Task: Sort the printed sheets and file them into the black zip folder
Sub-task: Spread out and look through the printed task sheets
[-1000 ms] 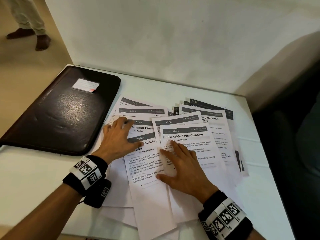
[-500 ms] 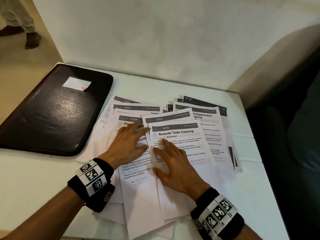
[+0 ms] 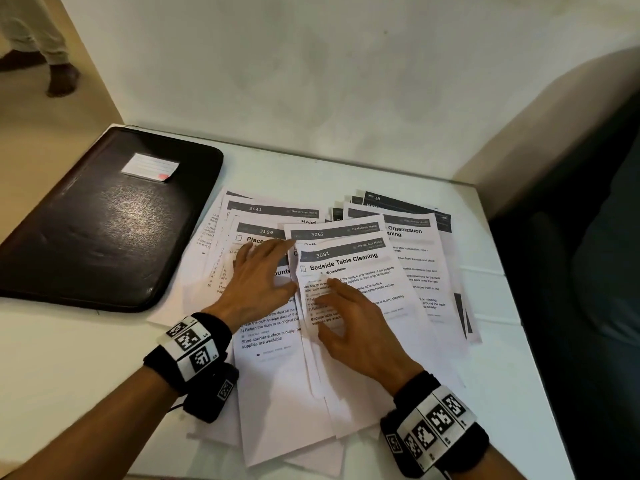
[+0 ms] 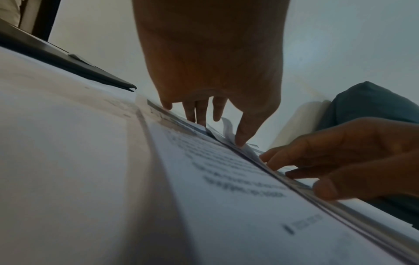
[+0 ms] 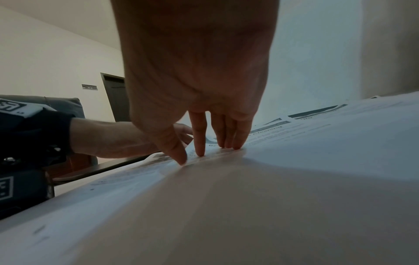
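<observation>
Folder: the black zip folder lies flat and closed at the far left corner of my table, a white label on its cover, its near long edge just beside the leftmost sheets.
Left hand: my left hand lies palm down on the left part of the spread, fingers straight and fanned, gripping nothing; the fingertips press the paper near sheet 3109.
Sheets: the printed sheets overlap in a loose fan across the middle of the table, reaching toward its right edge (headers 3641, 3062 and 3081 are readable).
Right hand: my right hand rests flat on the top sheet, "Bedside Table Cleaning", fingers extended and pressing down, closed around nothing; it sits just beside my left hand.
</observation>
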